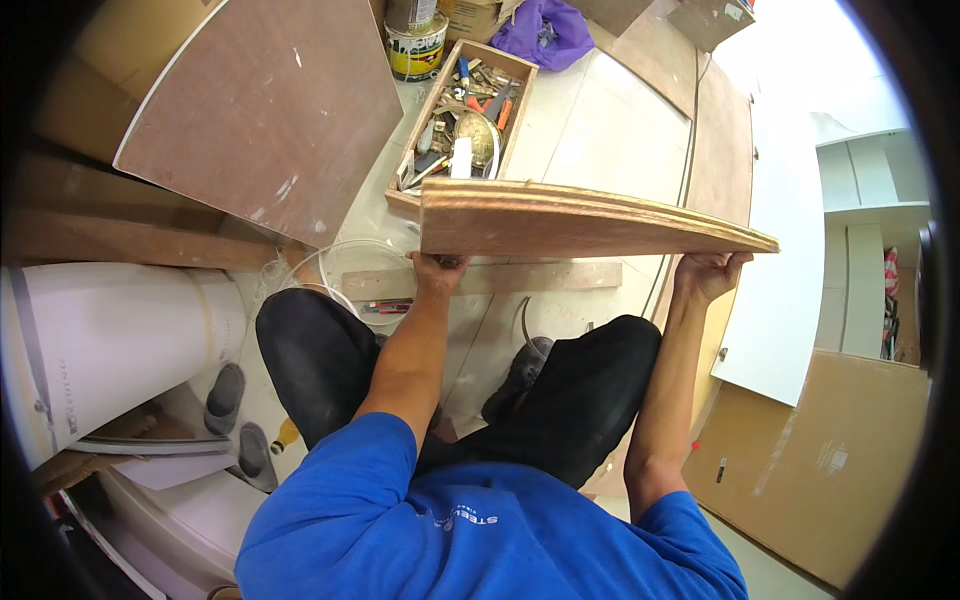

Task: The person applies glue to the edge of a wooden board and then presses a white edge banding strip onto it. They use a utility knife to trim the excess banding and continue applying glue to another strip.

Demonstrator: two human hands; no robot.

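Note:
I hold a brown plywood board [560,220] edge-on in front of me, raised above my knees. My left hand [438,268] grips its underside near the left end. My right hand [708,272] grips its lower edge near the right end. The board is roughly level, with its thin layered edge facing me. Beneath it lies a narrow wooden strip [520,277] on the pale floor. My legs in black trousers are bent below the board.
A wooden tray of hand tools [462,110] stands on the floor behind the board, beside a paint tin [416,48]. A large brown panel [265,110] leans at the left, a white roll [110,340] lower left. Cardboard [810,460] lies at the right, near white cabinet panels [790,250].

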